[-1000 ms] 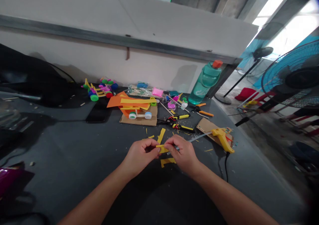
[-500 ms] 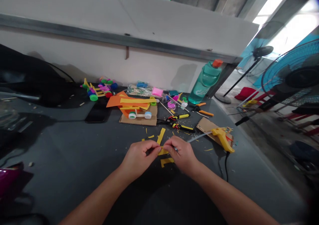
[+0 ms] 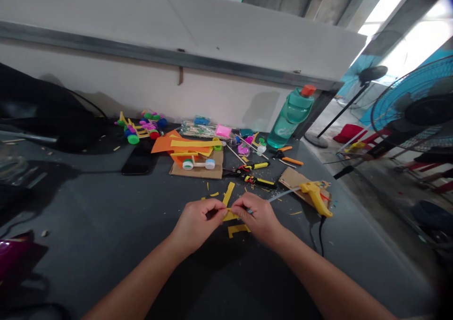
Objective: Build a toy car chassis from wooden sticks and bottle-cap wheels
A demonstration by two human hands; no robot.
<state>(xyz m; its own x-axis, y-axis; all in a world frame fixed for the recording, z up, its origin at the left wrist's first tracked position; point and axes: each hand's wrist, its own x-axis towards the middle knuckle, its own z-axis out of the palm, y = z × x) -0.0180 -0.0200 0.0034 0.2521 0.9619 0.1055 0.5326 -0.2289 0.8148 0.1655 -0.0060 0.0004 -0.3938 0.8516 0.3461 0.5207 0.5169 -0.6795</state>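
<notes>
Both hands meet low in the centre of the head view, fingertips pinched close together. My left hand (image 3: 200,223) and my right hand (image 3: 260,216) hold a small yellow piece (image 3: 228,210) between them. Most of that piece is hidden by the fingers. Just beyond the fingertips a yellow strip (image 3: 229,192) lies on the dark table (image 3: 106,225). Nearer to me is an angled yellow paper piece (image 3: 239,229). Small yellow scraps are scattered around.
Behind the hands are cardboard (image 3: 198,172) with orange sheets (image 3: 163,141), black-yellow pliers (image 3: 256,173) and a phone (image 3: 136,159). A yellow glue gun (image 3: 314,197) rests on cardboard at the right, its cable trailing. A teal bottle (image 3: 288,117) stands behind.
The joined fingertips have shifted very slightly to the left, still pinched on the small yellow piece. Nothing else has visibly moved.
</notes>
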